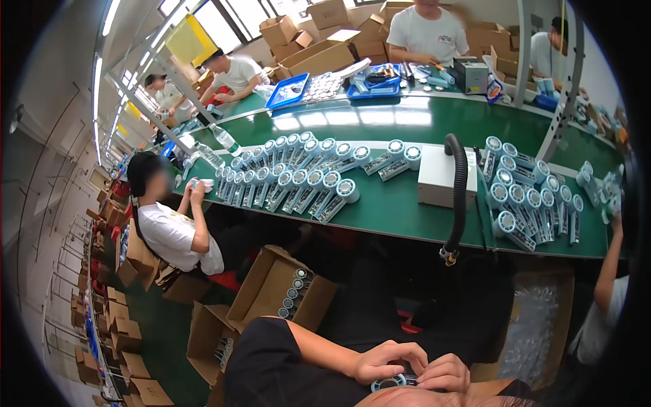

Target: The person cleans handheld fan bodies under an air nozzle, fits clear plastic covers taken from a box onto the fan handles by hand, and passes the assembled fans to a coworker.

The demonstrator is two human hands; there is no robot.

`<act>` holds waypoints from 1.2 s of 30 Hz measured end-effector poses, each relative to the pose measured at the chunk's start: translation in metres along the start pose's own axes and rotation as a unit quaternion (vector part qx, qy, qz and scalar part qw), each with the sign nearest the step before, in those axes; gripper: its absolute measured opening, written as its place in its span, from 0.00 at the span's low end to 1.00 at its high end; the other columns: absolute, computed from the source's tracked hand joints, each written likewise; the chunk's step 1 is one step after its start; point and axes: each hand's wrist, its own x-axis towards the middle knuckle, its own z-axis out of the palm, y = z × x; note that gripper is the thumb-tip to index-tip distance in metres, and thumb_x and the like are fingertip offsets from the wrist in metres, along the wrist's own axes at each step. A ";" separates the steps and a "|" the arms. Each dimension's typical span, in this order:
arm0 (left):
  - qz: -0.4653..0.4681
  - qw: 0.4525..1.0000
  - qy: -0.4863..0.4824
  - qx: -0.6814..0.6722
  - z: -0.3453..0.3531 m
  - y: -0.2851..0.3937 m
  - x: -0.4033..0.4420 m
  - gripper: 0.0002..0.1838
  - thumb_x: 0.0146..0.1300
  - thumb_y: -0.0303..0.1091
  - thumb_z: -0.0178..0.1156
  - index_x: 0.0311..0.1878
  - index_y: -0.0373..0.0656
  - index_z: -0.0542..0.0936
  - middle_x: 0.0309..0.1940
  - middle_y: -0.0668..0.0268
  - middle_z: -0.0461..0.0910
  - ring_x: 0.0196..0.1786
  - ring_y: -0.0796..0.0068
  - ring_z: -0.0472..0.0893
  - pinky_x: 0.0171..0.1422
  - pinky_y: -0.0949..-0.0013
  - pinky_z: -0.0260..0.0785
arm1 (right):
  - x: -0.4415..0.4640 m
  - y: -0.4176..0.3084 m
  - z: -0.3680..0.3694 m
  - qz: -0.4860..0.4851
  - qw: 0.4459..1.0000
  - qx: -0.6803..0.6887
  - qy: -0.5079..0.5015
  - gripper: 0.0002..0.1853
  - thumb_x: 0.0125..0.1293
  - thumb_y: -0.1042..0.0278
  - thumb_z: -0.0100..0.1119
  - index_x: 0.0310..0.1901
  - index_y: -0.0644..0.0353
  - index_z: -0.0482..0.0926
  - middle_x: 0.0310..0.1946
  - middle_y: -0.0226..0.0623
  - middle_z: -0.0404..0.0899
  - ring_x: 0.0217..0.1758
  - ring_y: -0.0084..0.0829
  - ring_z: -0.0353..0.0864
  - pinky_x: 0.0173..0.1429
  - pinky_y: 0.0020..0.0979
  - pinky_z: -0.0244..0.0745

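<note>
Near the bottom edge of the head view, my left hand and my right hand are close together over my lap. Between them is a light-blue device with a round end, partly covered by my fingers. My left hand curls over its round end, and my right hand's fingers are bent around the other part. On the green bench ahead lie many similar blue devices in rows, with another group on the right.
A white box stands on the bench beside a black hose. An open carton holding devices is at the left, and a carton with clear plastic pieces at the right. Co-workers sit left, right and across the bench.
</note>
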 end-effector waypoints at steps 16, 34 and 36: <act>-0.256 0.897 0.185 -0.309 -0.056 -0.045 0.053 0.20 0.77 0.48 0.51 0.59 0.42 0.71 0.56 0.52 0.78 0.52 0.59 0.82 0.56 0.57 0.79 | 0.031 0.044 -0.038 0.391 0.906 0.127 0.103 0.28 0.70 0.62 0.61 0.67 0.66 0.70 0.54 0.49 0.74 0.41 0.34 0.78 0.41 0.29 0.78; -0.089 0.540 0.421 0.723 -0.325 -0.007 0.028 0.25 0.65 0.28 0.65 0.62 0.43 0.68 0.49 0.54 0.79 0.49 0.50 0.79 0.57 0.54 0.72 | 0.030 0.015 -0.285 0.134 0.849 -0.092 0.503 0.27 0.70 0.78 0.54 0.71 0.61 0.67 0.58 0.44 0.78 0.53 0.30 0.80 0.53 0.29 0.75; -0.091 0.591 0.443 0.668 -0.327 -0.008 0.025 0.23 0.68 0.28 0.62 0.63 0.43 0.67 0.49 0.54 0.78 0.47 0.52 0.78 0.56 0.56 0.71 | 0.024 0.041 -0.369 0.149 0.802 -0.211 0.539 0.28 0.69 0.75 0.60 0.70 0.63 0.69 0.58 0.45 0.80 0.55 0.35 0.81 0.55 0.31 0.77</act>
